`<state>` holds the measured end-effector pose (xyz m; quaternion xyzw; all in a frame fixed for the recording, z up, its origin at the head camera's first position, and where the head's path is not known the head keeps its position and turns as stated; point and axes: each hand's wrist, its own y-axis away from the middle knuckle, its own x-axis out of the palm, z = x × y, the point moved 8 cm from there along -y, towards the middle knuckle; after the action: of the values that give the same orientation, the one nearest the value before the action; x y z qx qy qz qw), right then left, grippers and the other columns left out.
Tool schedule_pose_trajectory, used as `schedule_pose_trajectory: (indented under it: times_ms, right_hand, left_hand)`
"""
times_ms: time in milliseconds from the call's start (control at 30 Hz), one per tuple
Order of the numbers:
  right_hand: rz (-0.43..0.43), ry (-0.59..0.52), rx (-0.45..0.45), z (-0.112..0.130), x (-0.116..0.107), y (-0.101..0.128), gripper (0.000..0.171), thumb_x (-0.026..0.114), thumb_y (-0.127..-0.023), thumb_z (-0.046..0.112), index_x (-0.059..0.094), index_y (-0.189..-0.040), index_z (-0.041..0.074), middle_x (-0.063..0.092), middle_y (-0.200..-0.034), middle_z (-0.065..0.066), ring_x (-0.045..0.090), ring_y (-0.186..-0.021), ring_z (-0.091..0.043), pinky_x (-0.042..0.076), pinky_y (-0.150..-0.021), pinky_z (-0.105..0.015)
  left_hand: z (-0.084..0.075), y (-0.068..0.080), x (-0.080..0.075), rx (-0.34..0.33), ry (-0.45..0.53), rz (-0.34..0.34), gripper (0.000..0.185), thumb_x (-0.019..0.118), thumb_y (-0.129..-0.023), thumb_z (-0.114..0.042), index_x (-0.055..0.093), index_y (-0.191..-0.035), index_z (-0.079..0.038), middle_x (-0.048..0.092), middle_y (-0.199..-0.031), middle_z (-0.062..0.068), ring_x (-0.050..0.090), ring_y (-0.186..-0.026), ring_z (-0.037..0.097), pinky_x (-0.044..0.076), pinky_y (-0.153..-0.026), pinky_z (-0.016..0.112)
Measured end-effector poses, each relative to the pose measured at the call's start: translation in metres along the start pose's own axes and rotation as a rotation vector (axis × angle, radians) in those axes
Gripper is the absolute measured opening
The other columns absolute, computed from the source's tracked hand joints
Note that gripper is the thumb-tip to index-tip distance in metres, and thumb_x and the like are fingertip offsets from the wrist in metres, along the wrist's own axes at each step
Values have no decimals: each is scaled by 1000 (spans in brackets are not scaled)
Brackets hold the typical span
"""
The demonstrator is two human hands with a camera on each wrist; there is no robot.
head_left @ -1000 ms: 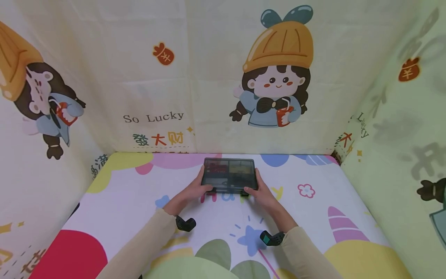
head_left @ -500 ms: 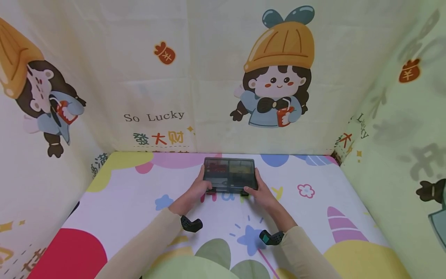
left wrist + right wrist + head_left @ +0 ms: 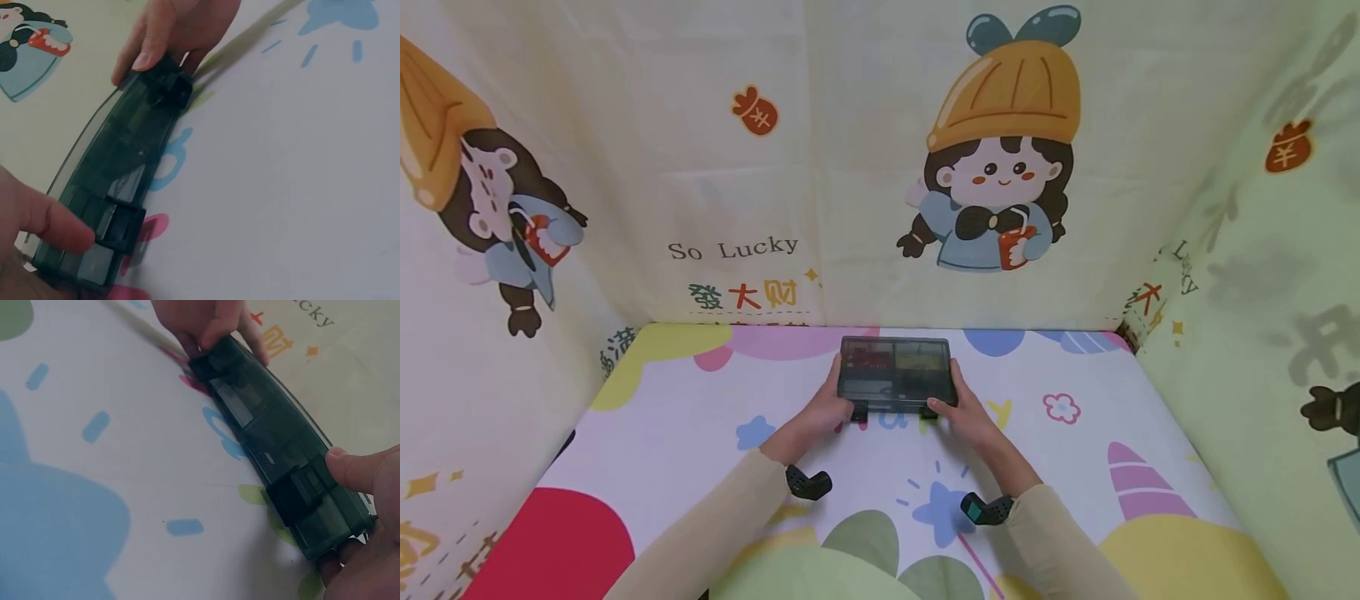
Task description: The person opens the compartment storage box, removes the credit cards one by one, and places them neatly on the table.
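A dark translucent plastic compartment box (image 3: pixel 895 383) is held between both hands, its front tilted up towards me. Through the lid I see a reddish patch at back left and a yellowish one at back right. My left hand (image 3: pixel 827 412) grips the left end, thumb bent beside the left latch (image 3: pixel 125 228). At the other end my right hand (image 3: pixel 970 412) grips the box, its thumb (image 3: pixel 350 469) on the lid's edge above the right latch (image 3: pixel 300 494) and fingertips underneath. Both latches jut from the front side. The lid lies down over the box.
A white cloth (image 3: pixel 865 475) with colourful prints covers the table. Cream printed fabric (image 3: pixel 850 167) hangs behind it and along both sides. A black wrist camera (image 3: pixel 808 482) sits on the left wrist, another (image 3: pixel 987 510) on the right.
My left thumb has drawn back from the front edge at the left latch, which now shows more fully. The right hand keeps its grip, and the box stays nearly in place.
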<state>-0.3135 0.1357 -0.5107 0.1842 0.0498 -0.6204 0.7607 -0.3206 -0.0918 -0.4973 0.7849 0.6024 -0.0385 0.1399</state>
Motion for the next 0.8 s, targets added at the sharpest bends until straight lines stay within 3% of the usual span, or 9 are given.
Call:
schedule_pose_trajectory:
  times_ms: [67,200,233,367,433,533,633,800]
  right_hand:
    - [0,3,0,0,0,0,89,59,-96,20,-7,-156,24,-6,-165,-4,-5,-152,-30,5,-121,-55]
    - [-7,6,7,0,0,1,90,60,-96,20,-6,-156,25,-5,-165,-5,-4,-152,-31,6,-121,-55]
    - [-9,6,7,0,0,1,91,61,-95,20,-5,-156,24,-4,-165,-5,-4,-152,-30,7,-122,-55]
    - [-18,28,-15,1,-2,1,100,71,-88,22,-2,-157,21,0,-165,-8,0,-152,-31,11,-121,-54]
    - [-20,38,-29,0,-2,0,105,75,-85,20,-2,-157,20,2,-165,-8,2,-152,-31,14,-121,-54]
    - [-24,49,-53,1,-2,0,108,77,-82,15,-1,-157,17,3,-164,-10,4,-151,-32,16,-121,-53]
    - [-37,51,-66,2,-3,1,107,76,-82,12,1,-157,17,6,-164,-11,7,-151,-31,18,-121,-53]
    - [-64,78,-95,7,-5,5,105,77,-81,15,4,-157,17,9,-164,-13,11,-150,-34,19,-119,-55]
  left_hand:
    - [1,0,-2,-13,3,10,101,44,-75,16,9,-153,-37,27,-154,3,39,-123,34,38,-76,45]
    - [3,-1,-6,-6,15,13,102,45,-75,19,12,-153,-37,28,-156,2,35,-128,30,35,-86,43]
    - [4,-1,-7,0,12,12,102,46,-75,20,13,-153,-37,29,-156,3,36,-128,31,38,-82,45]
    - [5,-2,-10,9,14,3,100,49,-77,20,16,-154,-35,32,-155,4,34,-130,30,38,-93,47]
    - [7,-1,-11,-10,2,-11,98,51,-79,18,14,-154,-33,30,-157,3,32,-137,29,36,-104,52]
    - [10,0,-13,-43,-6,-26,98,54,-80,15,8,-157,-24,24,-161,6,22,-148,27,20,-119,52]
    - [9,2,-14,-52,-14,-17,94,56,-82,12,6,-157,-16,22,-162,8,17,-150,27,18,-121,49]
    - [9,4,-15,-53,-32,-6,85,59,-83,8,19,-154,-17,29,-159,3,26,-146,24,18,-121,49]
